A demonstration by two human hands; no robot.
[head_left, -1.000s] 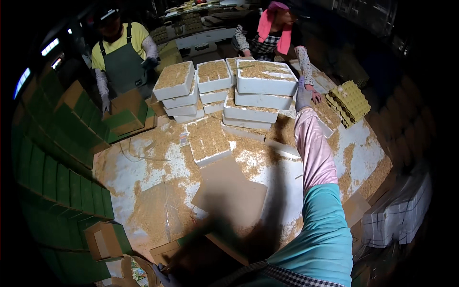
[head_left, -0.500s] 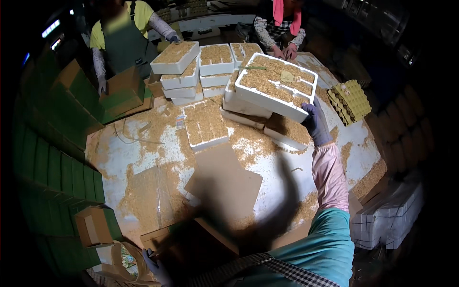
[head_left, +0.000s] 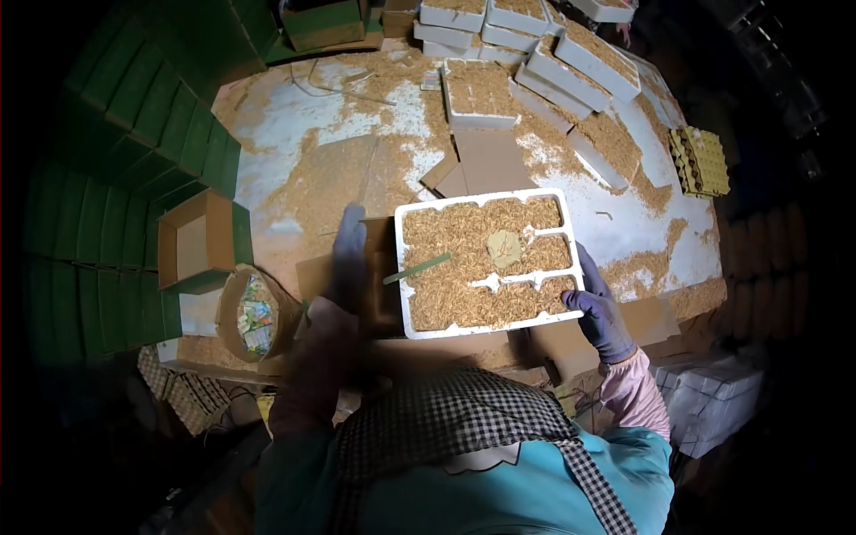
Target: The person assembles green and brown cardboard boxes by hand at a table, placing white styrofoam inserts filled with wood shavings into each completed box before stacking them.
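My gloved right hand point(head_left: 599, 308) grips the right edge of a white foam tray point(head_left: 571, 201), thumb on top. The tray is full of light-brown husk-like bedding point(head_left: 446, 227) around white dividers. On the bedding lie a flat beige lump point(head_left: 505, 250) and a thin green strip point(head_left: 417, 268), which pokes over the left rim. My gloved left hand point(head_left: 348, 245) is blurred, its fingers seemingly stretched out, left of the tray with nothing visible in it. Below the tray, an open cardboard box point(head_left: 381, 294) is partly hidden.
Stacked foam trays point(head_left: 584, 76) and a single filled tray point(head_left: 477, 94) stand at the back. Flat cardboard point(head_left: 495, 165) lies on the husk-strewn table point(head_left: 406, 116). Yellow egg trays point(head_left: 702, 160) are at far right. Green boxes point(head_left: 192, 125), a small carton point(head_left: 198, 241) and a round bin point(head_left: 236, 316) line the left.
My right hand has brought the foam tray from the back stack toward me, over the cardboard box. My left hand has risen from the lower edge to the tray's left side. The view has tilted down.
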